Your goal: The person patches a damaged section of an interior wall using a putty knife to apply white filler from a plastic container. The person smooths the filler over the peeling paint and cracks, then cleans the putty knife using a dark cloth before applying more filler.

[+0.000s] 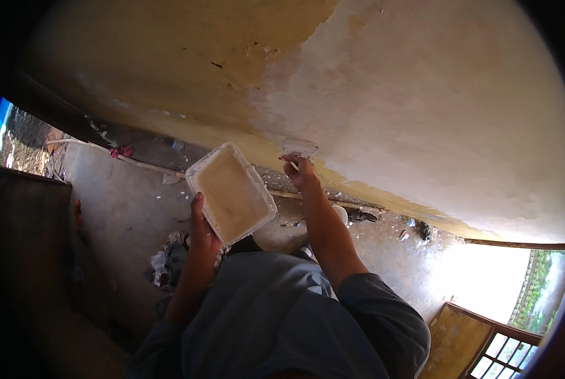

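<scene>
My left hand (204, 228) grips the near left side of a rectangular white tub (264, 189), its thumb over the rim. Beige liquid (232, 192) lies inside the tub, which is held tilted in front of my body. In my right hand (303, 174) is a wide, flat paintbrush (300, 148), the fingers wrapped round its handle. The brush head meets or hovers close to the wall (396, 114); the exact contact is hard to tell. Whitish coating covers the wall's right part, while ochre paint shows at the left and along the bottom.
A long pale pole (150, 165) runs along the floor near the wall's foot, a pink cloth (126, 151) on it. A white bucket (340, 213) stands beyond my right forearm. Bags and rubbish (168, 262) lie left of me. Bright openings show at both sides.
</scene>
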